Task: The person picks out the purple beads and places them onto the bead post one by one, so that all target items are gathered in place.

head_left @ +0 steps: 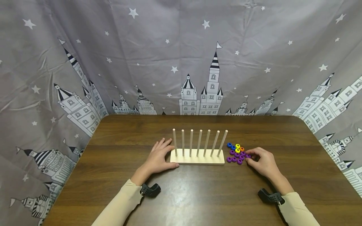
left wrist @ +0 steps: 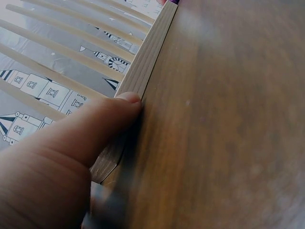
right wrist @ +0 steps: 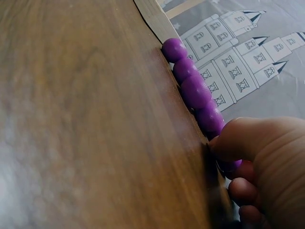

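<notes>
A pale wooden peg stand (head_left: 197,160) with several upright bare pegs stands on the table. My left hand (head_left: 158,158) holds its left end, thumb along the front edge and index finger at the back corner; the other fingers spread away to the left. In the left wrist view the thumb (left wrist: 102,119) presses the base's front edge. Right of the stand lies a cluster of beads, mostly purple beads (head_left: 234,159). At its right side my right hand (head_left: 263,161) pinches a purple bead (head_left: 248,156) between thumb and fingers, partly hidden in the right wrist view.
Among the cluster are blue beads (head_left: 229,145), yellow beads (head_left: 237,146) and an orange bead (head_left: 241,149). The brown wooden table (head_left: 198,194) ends at a grey curtain (head_left: 158,62) printed with castles and stars. Each wrist wears a black camera mount (head_left: 151,190).
</notes>
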The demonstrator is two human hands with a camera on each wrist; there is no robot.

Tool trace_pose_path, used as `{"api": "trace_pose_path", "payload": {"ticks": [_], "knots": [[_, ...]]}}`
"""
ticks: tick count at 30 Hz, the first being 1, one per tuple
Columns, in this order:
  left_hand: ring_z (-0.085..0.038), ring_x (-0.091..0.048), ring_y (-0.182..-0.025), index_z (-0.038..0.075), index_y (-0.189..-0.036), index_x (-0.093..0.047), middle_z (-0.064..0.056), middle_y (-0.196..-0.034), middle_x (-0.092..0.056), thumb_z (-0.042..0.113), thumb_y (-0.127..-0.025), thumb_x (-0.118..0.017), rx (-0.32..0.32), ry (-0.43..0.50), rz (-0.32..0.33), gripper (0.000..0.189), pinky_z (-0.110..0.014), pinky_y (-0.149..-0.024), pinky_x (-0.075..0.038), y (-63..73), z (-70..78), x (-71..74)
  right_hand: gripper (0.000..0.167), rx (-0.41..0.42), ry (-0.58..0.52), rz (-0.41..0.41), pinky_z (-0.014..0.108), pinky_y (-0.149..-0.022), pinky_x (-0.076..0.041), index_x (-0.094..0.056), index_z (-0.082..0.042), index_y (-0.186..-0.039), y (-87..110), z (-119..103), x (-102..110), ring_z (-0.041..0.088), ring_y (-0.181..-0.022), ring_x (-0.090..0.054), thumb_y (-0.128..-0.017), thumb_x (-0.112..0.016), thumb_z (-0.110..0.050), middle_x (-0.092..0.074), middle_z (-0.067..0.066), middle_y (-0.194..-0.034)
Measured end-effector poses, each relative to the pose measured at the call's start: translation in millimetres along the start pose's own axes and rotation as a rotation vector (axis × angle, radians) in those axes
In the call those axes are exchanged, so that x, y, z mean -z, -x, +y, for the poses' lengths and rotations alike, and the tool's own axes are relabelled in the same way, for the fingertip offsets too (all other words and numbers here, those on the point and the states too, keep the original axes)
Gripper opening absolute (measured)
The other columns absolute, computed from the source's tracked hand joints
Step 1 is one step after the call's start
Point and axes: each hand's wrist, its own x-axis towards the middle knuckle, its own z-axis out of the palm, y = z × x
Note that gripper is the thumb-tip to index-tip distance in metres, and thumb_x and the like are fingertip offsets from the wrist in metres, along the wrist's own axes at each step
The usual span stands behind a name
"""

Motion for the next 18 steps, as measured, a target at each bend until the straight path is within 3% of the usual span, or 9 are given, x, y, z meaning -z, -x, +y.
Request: {"api": "trace_pose_path", "payload": {"ticks": [10, 18], "knots": [[-0.046, -0.024, -0.155, 0.009, -0.134, -0.064, -0.019, -0.162, -0.04, 0.05, -0.076, -0.082, -0.002, -0.009, 0.003, 0.073, -0.066, -0.126, -0.015, -0.5, -0.8, -1.2, 0.02, -0.002, 0.014, 0.004, 0.018, -0.058, -0.047, -0.078, -0.01, -0.085, 0.9, -2.0, 0.9, 0.001, -0.067, -0.056, -0.07, -0.083, 0.002, -0.072, 0.0, -0.081], [-0.046, -0.024, -0.155, 0.009, -0.134, -0.064, -0.019, -0.161, -0.041, 0.049, -0.076, -0.082, -0.001, -0.008, 0.005, 0.073, -0.067, -0.126, -0.015, 0.0, -1.1, -1.0, 0.018, -0.007, 0.015, 0.008, 0.014, -0.058, -0.045, -0.078, -0.01, -0.085, -0.2, -3.5, 2.0, 0.002, -0.067, -0.056, -0.071, -0.082, 0.002, -0.071, 0.001, -0.081]]}}
